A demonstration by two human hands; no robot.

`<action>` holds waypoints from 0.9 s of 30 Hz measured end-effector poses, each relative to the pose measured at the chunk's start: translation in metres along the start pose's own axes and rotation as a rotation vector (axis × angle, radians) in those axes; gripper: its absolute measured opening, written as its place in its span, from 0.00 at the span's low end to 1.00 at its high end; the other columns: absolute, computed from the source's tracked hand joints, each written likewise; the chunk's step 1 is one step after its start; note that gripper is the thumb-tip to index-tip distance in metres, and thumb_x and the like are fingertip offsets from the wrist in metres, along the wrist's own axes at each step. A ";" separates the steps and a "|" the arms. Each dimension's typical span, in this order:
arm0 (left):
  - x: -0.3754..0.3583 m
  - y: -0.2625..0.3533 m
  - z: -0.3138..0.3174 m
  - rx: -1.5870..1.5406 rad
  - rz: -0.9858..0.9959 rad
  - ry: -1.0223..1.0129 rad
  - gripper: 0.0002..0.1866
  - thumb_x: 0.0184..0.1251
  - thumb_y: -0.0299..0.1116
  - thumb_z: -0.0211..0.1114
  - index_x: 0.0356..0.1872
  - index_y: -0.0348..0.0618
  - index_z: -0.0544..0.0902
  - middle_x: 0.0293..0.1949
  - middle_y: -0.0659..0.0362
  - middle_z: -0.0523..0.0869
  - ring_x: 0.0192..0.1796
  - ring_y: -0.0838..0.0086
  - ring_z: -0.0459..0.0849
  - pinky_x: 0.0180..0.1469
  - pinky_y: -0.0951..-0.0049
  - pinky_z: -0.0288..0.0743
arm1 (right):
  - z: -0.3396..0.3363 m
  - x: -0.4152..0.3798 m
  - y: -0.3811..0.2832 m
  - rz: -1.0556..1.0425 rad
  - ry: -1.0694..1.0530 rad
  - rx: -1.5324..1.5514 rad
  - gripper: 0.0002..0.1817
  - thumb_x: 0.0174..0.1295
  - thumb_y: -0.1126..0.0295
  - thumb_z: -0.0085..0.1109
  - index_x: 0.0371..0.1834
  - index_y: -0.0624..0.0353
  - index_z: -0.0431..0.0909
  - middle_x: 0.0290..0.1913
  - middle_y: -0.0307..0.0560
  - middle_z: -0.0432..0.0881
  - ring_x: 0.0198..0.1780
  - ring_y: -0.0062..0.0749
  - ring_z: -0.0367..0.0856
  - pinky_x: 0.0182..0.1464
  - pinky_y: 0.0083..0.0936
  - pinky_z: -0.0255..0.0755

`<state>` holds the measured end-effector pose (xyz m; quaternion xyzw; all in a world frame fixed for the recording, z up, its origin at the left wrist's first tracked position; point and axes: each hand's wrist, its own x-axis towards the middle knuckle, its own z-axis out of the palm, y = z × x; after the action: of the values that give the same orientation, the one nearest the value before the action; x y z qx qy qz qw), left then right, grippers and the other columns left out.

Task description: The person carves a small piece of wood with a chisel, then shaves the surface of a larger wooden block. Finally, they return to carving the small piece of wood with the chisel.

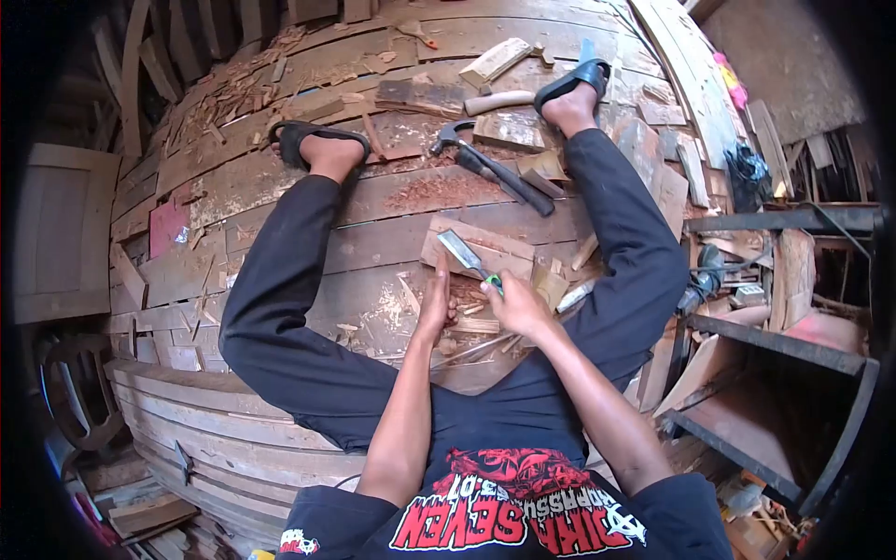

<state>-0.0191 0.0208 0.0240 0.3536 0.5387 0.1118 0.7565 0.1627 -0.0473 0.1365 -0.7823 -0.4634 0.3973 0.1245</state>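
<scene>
My right hand (516, 303) is wrapped round the green and black handle of a chisel (464, 250), whose wide metal blade points up and to the left. Under the blade lies a reddish-brown wood block (504, 250) on the plank floor. My left hand (437, 301) is at the block's lower left edge, with one finger stretched up along it and the others curled in; whether it grips the block is unclear. Above the block, a claw hammer (490, 163) with a dark handle lies on the floor, next to a pale wood block (510, 132).
Wood shavings (443, 189) and offcuts are scattered over the floor planks (369, 247). My sandalled feet rest on both sides of the hammer. Stacked boards (215, 411) are at the lower left. A metal-framed stand (775, 345) is at the right, and a brush (417, 35) lies far ahead.
</scene>
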 end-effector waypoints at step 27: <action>-0.006 0.006 0.015 0.511 0.184 0.414 0.40 0.86 0.61 0.40 0.51 0.31 0.88 0.41 0.29 0.88 0.54 0.37 0.88 0.56 0.48 0.77 | -0.004 -0.003 -0.073 0.172 -0.275 -0.208 0.27 0.83 0.56 0.43 0.50 0.68 0.87 0.51 0.69 0.88 0.57 0.64 0.87 0.59 0.49 0.82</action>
<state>-0.0064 0.0161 0.0348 0.5485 0.6575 0.1104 0.5047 0.1194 -0.0097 0.1814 -0.7660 -0.4460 0.4596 -0.0558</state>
